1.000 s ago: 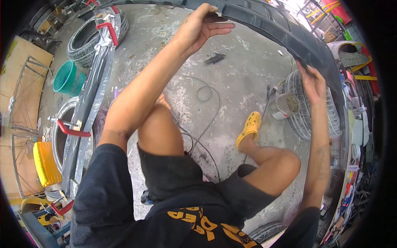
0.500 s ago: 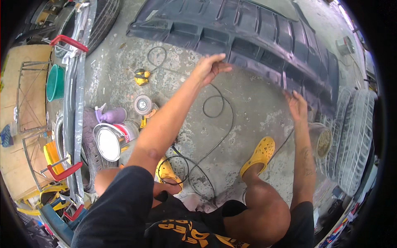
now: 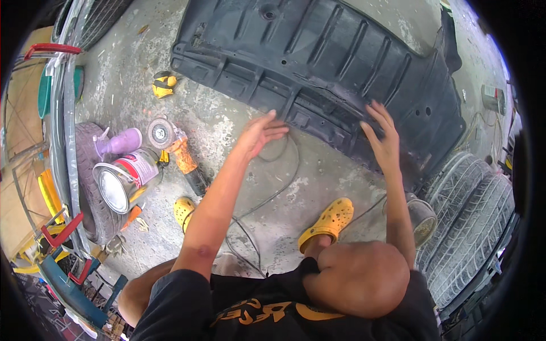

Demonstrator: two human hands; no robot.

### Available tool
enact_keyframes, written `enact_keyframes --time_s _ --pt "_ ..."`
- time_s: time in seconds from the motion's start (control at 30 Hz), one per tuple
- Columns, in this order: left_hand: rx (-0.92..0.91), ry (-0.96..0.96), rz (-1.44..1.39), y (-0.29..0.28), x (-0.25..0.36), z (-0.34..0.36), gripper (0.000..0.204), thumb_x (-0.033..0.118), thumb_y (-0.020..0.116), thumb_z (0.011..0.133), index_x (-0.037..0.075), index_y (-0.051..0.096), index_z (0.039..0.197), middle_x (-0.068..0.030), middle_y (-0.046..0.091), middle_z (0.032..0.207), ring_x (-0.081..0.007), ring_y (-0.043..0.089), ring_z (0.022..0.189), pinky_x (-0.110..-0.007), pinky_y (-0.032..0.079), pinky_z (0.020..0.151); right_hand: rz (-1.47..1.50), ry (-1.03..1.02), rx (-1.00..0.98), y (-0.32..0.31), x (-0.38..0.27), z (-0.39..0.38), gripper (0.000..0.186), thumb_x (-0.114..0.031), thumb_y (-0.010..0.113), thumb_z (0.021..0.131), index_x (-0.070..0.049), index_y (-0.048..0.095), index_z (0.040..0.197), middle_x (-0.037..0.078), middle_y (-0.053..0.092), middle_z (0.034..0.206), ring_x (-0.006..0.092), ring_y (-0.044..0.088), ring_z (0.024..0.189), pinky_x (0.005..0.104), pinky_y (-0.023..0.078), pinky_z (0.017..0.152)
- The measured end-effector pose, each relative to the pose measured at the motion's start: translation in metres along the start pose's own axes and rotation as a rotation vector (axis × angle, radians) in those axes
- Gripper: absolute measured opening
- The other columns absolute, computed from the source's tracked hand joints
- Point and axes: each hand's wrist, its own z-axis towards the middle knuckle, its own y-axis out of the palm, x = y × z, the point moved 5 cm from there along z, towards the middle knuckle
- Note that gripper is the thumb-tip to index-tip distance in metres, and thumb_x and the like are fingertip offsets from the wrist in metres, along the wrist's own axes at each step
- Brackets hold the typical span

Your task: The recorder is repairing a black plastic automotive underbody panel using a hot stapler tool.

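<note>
A large dark grey ribbed plastic panel (image 3: 318,42), like a car's underbody shield, lies across the far side of the floor. It has a ridged, recessed strip along its near edge. My left hand (image 3: 263,132) is open just off that near edge, its fingers partly extended; contact with the panel is unclear. Over the panel's near right part, my right hand (image 3: 383,139) has its thumb and fingers spread, slightly blurred, with nothing held.
An angle grinder (image 3: 183,158) with an orange body lies on the concrete floor at left, by a paint can (image 3: 133,173), a purple bottle (image 3: 122,142) and a tire (image 3: 91,193). More tires (image 3: 472,210) and a metal can (image 3: 420,219) are at right. A black cord (image 3: 273,196) trails between the shoes.
My right hand has come from under the panel's near edge to above it, fingers now spread. The panel appears lower and flatter. The whole view has shifted too.
</note>
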Motion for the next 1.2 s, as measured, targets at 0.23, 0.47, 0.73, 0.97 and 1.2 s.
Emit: enact_keyframes --time_s 0.23,0.47,0.73,0.97,1.2 --pt "0.196 0.092 0.838 -0.06 0.099 -0.089 0.031 0.025 0.066 0.096 0.002 0.066 0.116 -0.0116 0.072 0.107 -0.0189 0.071 0.088 -0.029 0.057 0.075 -0.557 -0.395 -0.14 0.051 0.066 0.039 0.054 -0.042 0.065 0.094 -0.026 0.054 0.145 0.005 0.031 0.163 0.0332 0.022 0.152 0.0608 0.011 0.12" --pt "0.495 0.225 1.532 -0.093 0.176 -0.302 0.022 0.019 0.066 0.094 -0.002 0.069 0.104 -0.0094 0.07 0.085 -0.0148 0.069 0.076 -0.03 0.056 0.065 -0.706 -0.454 -0.084 0.054 0.063 0.042 0.058 -0.045 0.06 0.096 -0.027 0.047 0.15 0.007 0.032 0.162 0.0344 0.028 0.149 0.0637 0.019 0.117" --pt "1.085 0.056 1.161 0.028 0.121 -0.536 0.031 0.027 0.066 0.096 0.001 0.067 0.112 -0.0072 0.071 0.097 -0.0131 0.07 0.079 -0.028 0.053 0.063 -0.78 -0.501 -0.105 0.062 0.07 0.041 0.058 -0.047 0.049 0.102 -0.027 0.038 0.155 0.007 0.026 0.165 0.0358 0.024 0.151 0.0655 0.019 0.116" --pt "1.209 0.221 1.065 0.061 0.074 -0.58 0.032 0.026 0.066 0.098 0.001 0.066 0.116 -0.0063 0.071 0.1 -0.0126 0.069 0.084 -0.027 0.054 0.07 -0.792 -0.571 -0.092 0.073 0.092 0.045 0.065 -0.049 0.047 0.101 -0.028 0.027 0.159 0.006 0.018 0.168 0.0344 0.019 0.153 0.0664 0.017 0.117" --pt "1.21 0.664 1.018 0.108 0.046 -0.563 0.026 0.021 0.066 0.098 0.0 0.066 0.113 -0.0103 0.073 0.099 -0.0167 0.071 0.086 -0.033 0.056 0.076 -1.297 -0.543 0.163 0.083 0.127 0.051 0.065 -0.049 0.046 0.099 -0.035 0.025 0.159 0.0 0.023 0.166 0.0245 0.028 0.151 0.0547 0.027 0.118"
